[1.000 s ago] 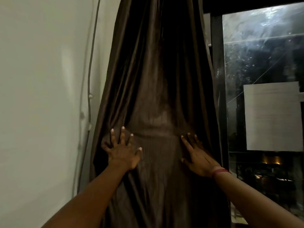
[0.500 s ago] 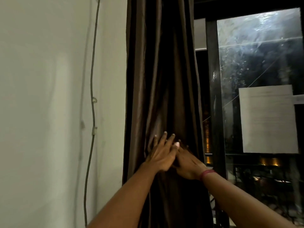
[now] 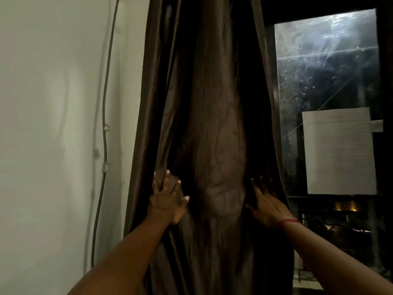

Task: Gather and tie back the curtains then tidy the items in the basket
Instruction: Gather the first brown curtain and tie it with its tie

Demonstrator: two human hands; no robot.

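Pressing fingers: left fingers lie straight and spread on the fabric, gripping nothing.
Right fingers: fingertips sink into a dark fold; they look extended, though the shadow hides any pinch.
Hands: left hand and right hand lie flat, well apart, a bulge of cloth between.
Curtain: brown curtain hangs bunched between white wall and window.
Wrist: red band.

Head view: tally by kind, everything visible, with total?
Brown curtain: 1
Hands: 2, left hand, right hand, both flat on the fabric
Red wristband: 1
Grey wall cable: 1
White paper sheet on the window: 1
Total: 6
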